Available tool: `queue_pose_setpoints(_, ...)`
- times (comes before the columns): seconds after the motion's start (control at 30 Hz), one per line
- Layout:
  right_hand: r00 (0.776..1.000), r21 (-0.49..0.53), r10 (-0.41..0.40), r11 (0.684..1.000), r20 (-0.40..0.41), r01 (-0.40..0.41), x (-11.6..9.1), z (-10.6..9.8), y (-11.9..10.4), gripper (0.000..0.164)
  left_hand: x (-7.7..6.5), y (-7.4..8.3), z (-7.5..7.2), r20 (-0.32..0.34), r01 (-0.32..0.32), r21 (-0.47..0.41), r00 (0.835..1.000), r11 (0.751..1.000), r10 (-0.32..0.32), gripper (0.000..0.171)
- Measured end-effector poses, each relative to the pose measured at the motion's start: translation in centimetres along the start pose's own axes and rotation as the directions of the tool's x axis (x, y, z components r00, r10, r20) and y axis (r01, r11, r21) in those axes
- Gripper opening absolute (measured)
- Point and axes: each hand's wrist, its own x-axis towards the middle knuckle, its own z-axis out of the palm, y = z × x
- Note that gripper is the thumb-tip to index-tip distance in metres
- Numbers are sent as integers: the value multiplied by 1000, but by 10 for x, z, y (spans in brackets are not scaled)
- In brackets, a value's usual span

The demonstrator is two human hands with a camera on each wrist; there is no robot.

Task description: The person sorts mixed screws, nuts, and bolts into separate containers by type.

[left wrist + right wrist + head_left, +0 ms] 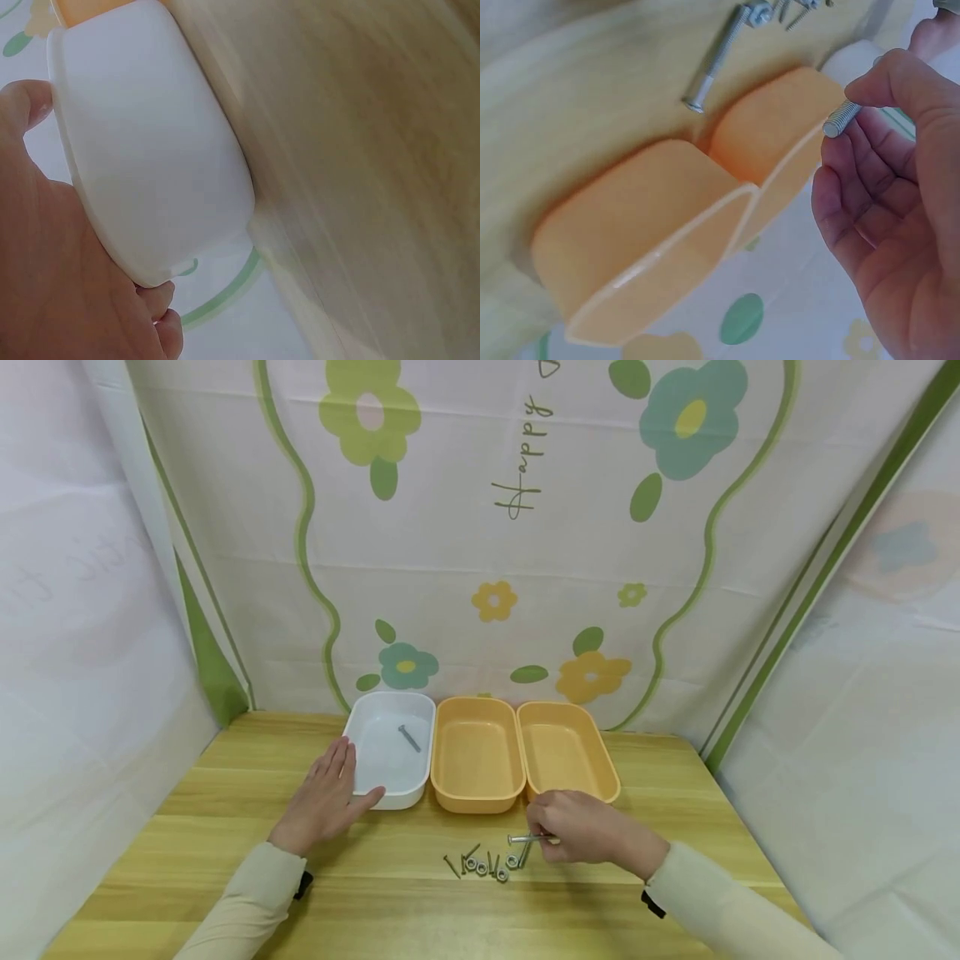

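My left hand [322, 800] rests against the white bin [378, 778], fingers along its left side and thumb at the front rim. One bolt [409, 739] lies inside that bin. Between thumb and fingers, my right hand [581, 828] pinches a metal bolt [520, 839] above the table; its threaded end [841, 120] sticks out in the right wrist view. Just below lies another long bolt [524, 856] on the wood. Beside it are hex nuts [512, 861] and several small screws [452, 866].
Two orange bins, a middle one [477, 804] and a right one [611, 777], stand in a row with the white bin. Behind them hangs a flowered cloth [427, 568] at the rear edge of the wooden table [390, 893]. Cloth also hangs at both sides.
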Motion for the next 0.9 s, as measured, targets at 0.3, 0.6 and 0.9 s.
queue_pose_setpoints(0.3, 1000, -19, 3, 1000, -15, -3, 34, -25, -1, 18, 0, 1, -1, -7, -7, -9, 1000, 1000, 7, 102)
queue_pose_setpoints(0.6, 999, -62, -34, 998, -25, 33, 76, -32, -4, 13, -1, 0, -2, 13, 3, -15, 1000, 1000, -3, 103)
queue_pose_setpoints(0.9, 1000, -29, -6, 1000, -22, 6, 121, -35, -5, 7, 0, 0, -1, 8, -6, -15, 1000, 1000, 6, 102)
